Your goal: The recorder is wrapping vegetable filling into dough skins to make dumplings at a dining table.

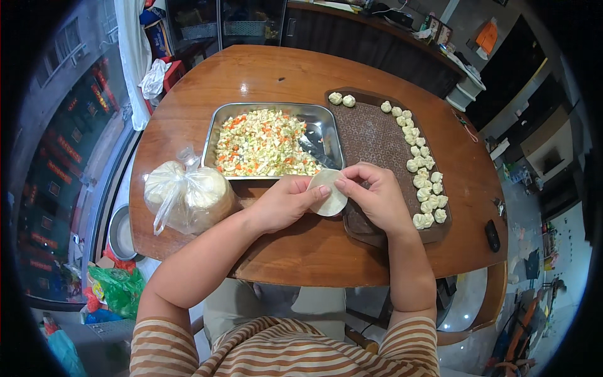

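Note:
A round, pale dumpling wrapper is held up between my two hands, above the table's near middle. My left hand pinches its left side with the thumb on top, and my right hand grips its upper right edge between thumb and fingers. Just beyond my hands stands a rectangular metal tray of chopped filling, white, green and orange. A spatula-like utensil lies in its right part, partly covered by filling. Right of my hands is a dark patterned board with several pleated dumplings along its right side.
On the table's left sits a tied clear plastic bag with pale round contents. A metal basin is lower, past the left edge. A dark oblong case lies near the right edge of the wooden table. Two dumplings sit at the board's far left corner.

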Tool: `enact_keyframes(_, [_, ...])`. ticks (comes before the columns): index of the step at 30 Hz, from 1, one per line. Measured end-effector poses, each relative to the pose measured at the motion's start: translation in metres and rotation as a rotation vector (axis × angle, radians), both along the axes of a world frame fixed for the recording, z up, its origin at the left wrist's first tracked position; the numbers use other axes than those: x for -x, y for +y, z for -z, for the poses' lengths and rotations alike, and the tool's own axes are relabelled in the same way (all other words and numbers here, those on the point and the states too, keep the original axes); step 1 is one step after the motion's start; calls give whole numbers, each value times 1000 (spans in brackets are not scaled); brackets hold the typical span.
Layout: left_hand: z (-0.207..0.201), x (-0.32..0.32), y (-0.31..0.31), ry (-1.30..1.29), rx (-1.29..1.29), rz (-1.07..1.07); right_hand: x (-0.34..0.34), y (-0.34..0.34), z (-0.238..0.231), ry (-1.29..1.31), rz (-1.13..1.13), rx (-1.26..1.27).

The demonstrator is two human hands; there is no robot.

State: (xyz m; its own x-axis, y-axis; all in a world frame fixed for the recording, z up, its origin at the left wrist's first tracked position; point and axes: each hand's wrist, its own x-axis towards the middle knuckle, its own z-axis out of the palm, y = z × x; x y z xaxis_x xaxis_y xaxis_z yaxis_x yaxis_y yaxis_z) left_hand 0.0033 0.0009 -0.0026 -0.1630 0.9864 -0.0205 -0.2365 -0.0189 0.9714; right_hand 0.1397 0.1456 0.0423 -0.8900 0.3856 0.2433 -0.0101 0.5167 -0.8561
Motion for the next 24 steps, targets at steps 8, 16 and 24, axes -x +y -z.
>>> enact_keyframes(8, [6,-2,2,-140,-18,1,1,0,2,0,14,-50])
enact_keyframes(16, [5,-1,1,-116,-39,-8,1,-4,-2,11,23,-81])
enact_keyframes(24, [4,-2,2,-70,-62,10,2,-1,-2,45,32,-102])
